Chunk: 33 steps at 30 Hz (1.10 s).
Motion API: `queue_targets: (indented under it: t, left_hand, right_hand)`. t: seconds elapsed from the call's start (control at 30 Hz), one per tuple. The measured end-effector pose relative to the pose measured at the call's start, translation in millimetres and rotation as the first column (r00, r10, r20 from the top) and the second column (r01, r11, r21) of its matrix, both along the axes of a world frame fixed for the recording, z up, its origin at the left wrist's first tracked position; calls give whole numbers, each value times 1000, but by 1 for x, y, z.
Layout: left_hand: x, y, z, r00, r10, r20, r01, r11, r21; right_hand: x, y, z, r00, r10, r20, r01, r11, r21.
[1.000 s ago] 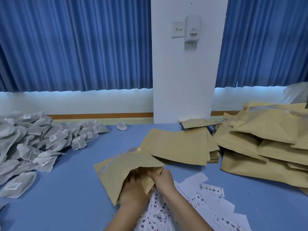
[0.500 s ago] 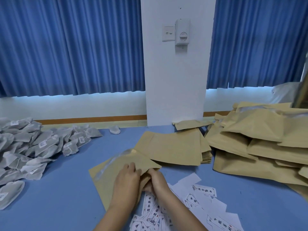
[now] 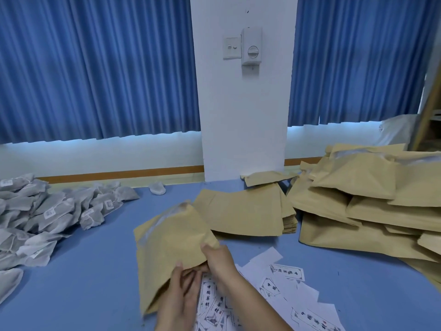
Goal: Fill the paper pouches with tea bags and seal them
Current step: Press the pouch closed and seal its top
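Close together over the printed slips (image 3: 281, 285), the left hand (image 3: 181, 292) and right hand (image 3: 220, 261) pinch the open mouth of the paper pouch (image 3: 171, 235), tea bags (image 3: 47, 213) heaped left of it, the flat pouch stack (image 3: 243, 211) just behind it.

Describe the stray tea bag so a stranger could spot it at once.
Start at the white pillar and drop to its foot at the far edge of the blue table. Just left of it lies the stray tea bag. Unlike the pile of tea bags further left, it lies alone, touching nothing.
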State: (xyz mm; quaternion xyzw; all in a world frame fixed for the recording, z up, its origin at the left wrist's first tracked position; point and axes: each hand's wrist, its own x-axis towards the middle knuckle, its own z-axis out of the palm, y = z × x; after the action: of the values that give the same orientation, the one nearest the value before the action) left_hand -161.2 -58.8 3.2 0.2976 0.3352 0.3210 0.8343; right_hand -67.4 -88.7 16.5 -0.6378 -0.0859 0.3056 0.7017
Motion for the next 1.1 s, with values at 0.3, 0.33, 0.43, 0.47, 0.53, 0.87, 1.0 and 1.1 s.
queue_targets:
  t: [0.3, 0.33, 0.43, 0.47, 0.53, 0.87, 1.0, 1.1]
  left_hand:
    - [4, 30, 5, 994, 111, 23, -92, 912, -400]
    - [5, 31, 5, 992, 126, 12, -110, 904, -413]
    - [4, 31, -2, 990, 140, 1, -126, 892, -435]
    - [4, 31, -3, 989, 147, 10, -127, 888, -441]
    - [3, 30, -5, 983, 181, 23, -154, 890, -428]
    - [-1, 27, -13, 985, 175, -5, -167, 927, -337]
    - [1, 27, -14, 989, 147, 22, -133, 942, -308]
    - [2, 25, -12, 993, 110, 37, -95, 952, -290]
  right_hand:
    - [-2, -1, -26, 949, -159, -274, 191, 977, 93]
    - [-3, -1, -28, 951, -167, -261, 192, 979, 74]
    - [-3, 2, -30, 954, -214, -211, 223, 975, 21]
    - [-3, 2, -30, 951, -230, -208, 237, 971, 12]
    - [-4, 3, -31, 945, -249, -213, 257, 966, 10]
    - [-18, 11, -34, 963, -224, -148, 239, 967, 92]
    - [-26, 15, -32, 980, -147, -131, 163, 979, 121]
    - [-30, 15, -31, 982, -126, -139, 146, 978, 146]
